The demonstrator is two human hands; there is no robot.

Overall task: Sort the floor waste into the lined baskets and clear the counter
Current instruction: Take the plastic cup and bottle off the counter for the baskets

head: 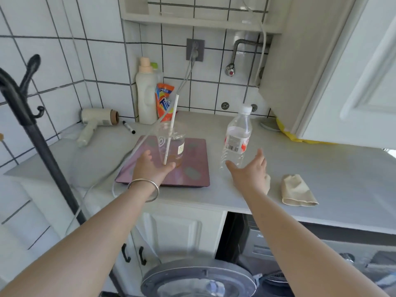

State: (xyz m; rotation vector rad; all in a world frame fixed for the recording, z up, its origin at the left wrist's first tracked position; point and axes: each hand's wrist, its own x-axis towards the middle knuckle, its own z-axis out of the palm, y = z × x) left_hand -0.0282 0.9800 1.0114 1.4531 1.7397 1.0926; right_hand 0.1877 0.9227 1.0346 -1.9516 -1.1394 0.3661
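Note:
A clear plastic cup (174,144) with a white straw (171,127) stands on a purple bathroom scale (192,168) on the grey counter (321,172). My left hand (150,166), with a silver bangle on the wrist, is open just in front of the cup, fingers apart near its base. To the right stands a clear plastic water bottle (237,136) with a red-and-white label and a white cap. Just below and beside the bottle is my right hand (250,170), open, thumb near the bottle's foot, gripping nothing.
A crumpled beige cloth (297,190) lies right of my right hand. At the back stand a white detergent bottle (146,93), an orange pouch (164,101), a hair dryer (96,123) and a marker (128,127). A black coat stand (42,142) rises at left; a washing machine (199,279) sits below.

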